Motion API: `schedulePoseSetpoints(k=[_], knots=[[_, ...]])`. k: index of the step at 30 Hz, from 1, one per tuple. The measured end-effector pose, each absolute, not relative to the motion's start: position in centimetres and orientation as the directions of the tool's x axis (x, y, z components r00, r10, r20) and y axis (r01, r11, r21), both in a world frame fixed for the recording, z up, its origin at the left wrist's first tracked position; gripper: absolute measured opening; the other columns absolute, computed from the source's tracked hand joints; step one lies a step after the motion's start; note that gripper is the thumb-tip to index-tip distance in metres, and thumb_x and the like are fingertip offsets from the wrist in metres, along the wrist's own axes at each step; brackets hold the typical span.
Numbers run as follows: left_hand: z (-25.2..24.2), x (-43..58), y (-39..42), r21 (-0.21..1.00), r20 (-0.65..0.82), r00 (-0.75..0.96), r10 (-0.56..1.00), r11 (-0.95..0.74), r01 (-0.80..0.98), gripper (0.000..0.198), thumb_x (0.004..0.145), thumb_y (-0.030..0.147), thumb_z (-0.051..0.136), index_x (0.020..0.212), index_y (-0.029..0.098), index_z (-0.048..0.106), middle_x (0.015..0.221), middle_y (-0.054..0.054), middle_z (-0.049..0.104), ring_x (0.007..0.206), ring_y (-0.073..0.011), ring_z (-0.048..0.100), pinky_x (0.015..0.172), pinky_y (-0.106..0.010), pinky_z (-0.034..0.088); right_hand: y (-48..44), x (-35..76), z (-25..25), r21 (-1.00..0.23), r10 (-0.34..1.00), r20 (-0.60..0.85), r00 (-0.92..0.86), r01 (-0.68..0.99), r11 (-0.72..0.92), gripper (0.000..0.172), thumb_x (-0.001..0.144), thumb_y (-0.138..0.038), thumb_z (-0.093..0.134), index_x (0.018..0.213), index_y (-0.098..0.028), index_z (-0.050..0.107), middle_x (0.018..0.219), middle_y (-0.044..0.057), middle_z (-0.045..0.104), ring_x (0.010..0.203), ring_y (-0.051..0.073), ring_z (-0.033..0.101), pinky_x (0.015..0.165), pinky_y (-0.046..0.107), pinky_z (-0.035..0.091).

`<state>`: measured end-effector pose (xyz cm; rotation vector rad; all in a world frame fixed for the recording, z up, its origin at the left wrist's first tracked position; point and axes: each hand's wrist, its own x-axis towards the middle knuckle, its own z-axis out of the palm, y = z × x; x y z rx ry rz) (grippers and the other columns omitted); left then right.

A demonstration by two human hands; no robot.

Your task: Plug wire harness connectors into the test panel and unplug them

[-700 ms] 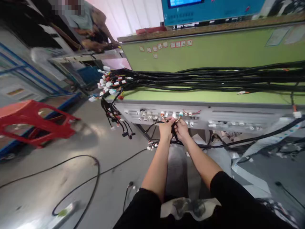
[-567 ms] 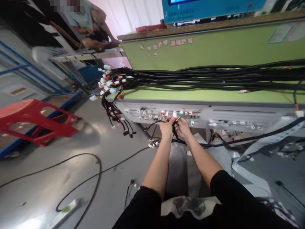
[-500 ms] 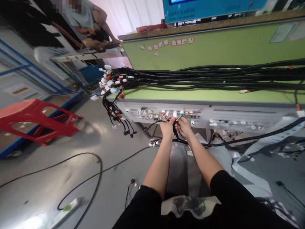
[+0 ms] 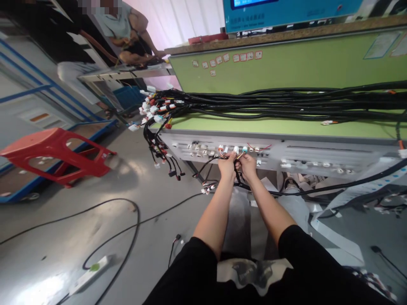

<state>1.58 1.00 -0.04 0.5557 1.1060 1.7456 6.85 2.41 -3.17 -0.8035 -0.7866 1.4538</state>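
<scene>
**Both hands in at a branching harness, bench front**

Left hand [image 4: 227,166]: turned inward, thumb and fingers closed on the black harness [image 4: 237,178] where it splits into thin wires. Right hand [image 4: 247,166]: just beside it, fingertips curled in by the light-coloured wires [image 4: 241,155]; fingers cover the spot, so I cannot tell how firmly they pinch. Harness sits between the two hands, against the lower edge of the grey panel [image 4: 275,159] along the bench's front edge.

Directly above the hands, in a row on the panel: orange-and-white connector [image 4: 221,148], white connector [image 4: 235,149], teal connector [image 4: 244,150]. Loose red wire [image 4: 261,148] to their right. From the hands a thick black cable [image 4: 305,192] runs off right, below the panel.

Bench top: bundle of black cables [image 4: 270,101] laid lengthwise, its plug-tipped ends [image 4: 155,108] spilling over the left front corner. Behind stands a green board [image 4: 302,59] with small labels [image 4: 243,56]; blue box [image 4: 295,16] on the ledge above.

Off the left end: red stool [image 4: 41,142], white power strip [image 4: 89,275] on the floor, another person [image 4: 119,27] at a farther table.
</scene>
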Motion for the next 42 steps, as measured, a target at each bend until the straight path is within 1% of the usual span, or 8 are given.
schedulePoseSetpoints(k=[7,14,18,26,30,34,38,42], knots=[[0.5,-2.1,-0.6,0.809,-0.239,-0.256,0.937,0.046,-0.586,0.021,0.062,0.018,0.072,0.068,0.014,0.052,0.054,0.002,0.056,0.046,-0.0093,0.053,0.050,-0.022,0.045,1.3,8.8,-3.7,-0.948,0.986,0.060,-0.156,-0.319,0.007,0.026,0.071,-0.044,0.059,0.079,-0.020,0.054,0.068,-0.002,0.060,0.056,0.007,0.053,0.052,0.019,0.042],[-0.4,-7.4,-2.5,0.372,-0.492,-0.063,0.868,0.145,-0.917,0.015,0.081,0.024,0.052,0.072,0.012,0.055,0.068,-0.008,0.061,0.071,-0.0184,0.063,0.074,-0.035,0.051,-0.4,10.1,-5.2,-0.993,0.911,0.034,-0.411,-0.114,-0.014,0.036,0.068,-0.047,0.062,0.094,-0.022,0.057,0.088,0.001,0.064,0.076,0.014,0.059,0.071,0.027,0.046],[-1.7,-9.3,-2.9,0.264,-0.594,-0.208,0.777,-0.055,-0.963,0.013,0.084,0.014,0.043,0.079,0.010,0.055,0.066,-0.007,0.060,0.067,-0.0169,0.063,0.067,-0.031,0.053,-1.0,9.8,-6.5,-0.996,0.883,0.013,-0.470,-0.081,-0.028,0.043,0.066,-0.040,0.066,0.103,-0.022,0.054,0.090,0.001,0.064,0.068,0.012,0.057,0.072,0.028,0.046],[-2.1,-17.4,-8.4,0.392,-0.624,-0.547,0.558,-0.382,-0.837,0.038,0.094,0.017,0.010,0.074,0.016,0.043,0.046,0.007,0.036,0.032,-0.0034,0.035,0.037,-0.011,0.035,-0.8,10.4,-6.7,-0.988,0.891,0.024,-0.453,0.126,0.091,0.023,0.071,-0.034,0.060,0.087,-0.018,0.062,0.072,-0.001,0.062,0.065,0.011,0.055,0.067,0.025,0.043],[2.4,-18.0,-11.6,0.561,-0.328,-0.678,0.658,-0.442,-0.700,0.030,0.094,0.029,0.027,0.074,0.018,0.047,0.047,0.007,0.039,0.029,-0.0019,0.024,0.031,-0.012,0.020,-1.7,11.5,-2.0,-0.864,0.901,0.051,-0.430,0.435,0.256,0.011,0.059,-0.021,0.072,0.059,-0.019,0.061,0.058,-0.001,0.057,0.063,0.014,0.052,0.066,0.026,0.042],[9.0,-13.0,-13.7,0.768,0.090,-0.592,0.801,-0.434,-0.471,0.019,0.090,0.031,0.042,0.079,0.020,0.054,0.050,0.006,0.045,0.030,-0.0026,0.024,0.031,-0.014,0.018,-5.3,12.0,5.3,-0.886,0.834,0.333,-0.440,0.156,0.436,0.026,0.068,-0.031,0.070,0.093,-0.025,0.066,0.083,0.001,0.064,0.081,0.017,0.056,0.075,0.030,0.044],[11.3,-4.8,-15.3,0.900,0.186,-0.306,0.934,-0.287,-0.328,0.020,0.079,0.037,0.059,0.075,0.017,0.056,0.046,0.005,0.044,0.032,-0.0039,0.030,0.032,-0.015,0.021,-10.4,12.3,11.3,-0.846,0.753,0.530,-0.390,-0.304,0.438,0.057,0.071,-0.042,0.067,0.124,-0.029,0.049,0.111,0.002,0.057,0.105,0.020,0.053,0.086,0.034,0.046],[8.8,1.8,-16.1,0.951,0.232,-0.028,0.972,-0.233,-0.205,0.028,0.078,0.044,0.057,0.076,0.017,0.057,0.048,0.003,0.046,0.036,-0.0054,0.034,0.036,-0.017,0.024,-13.5,13.9,13.3,-0.807,0.846,0.498,-0.189,-0.459,0.372,0.051,0.080,-0.050,0.053,0.125,-0.028,0.046,0.108,0.003,0.057,0.101,0.018,0.056,0.081,0.033,0.050]])
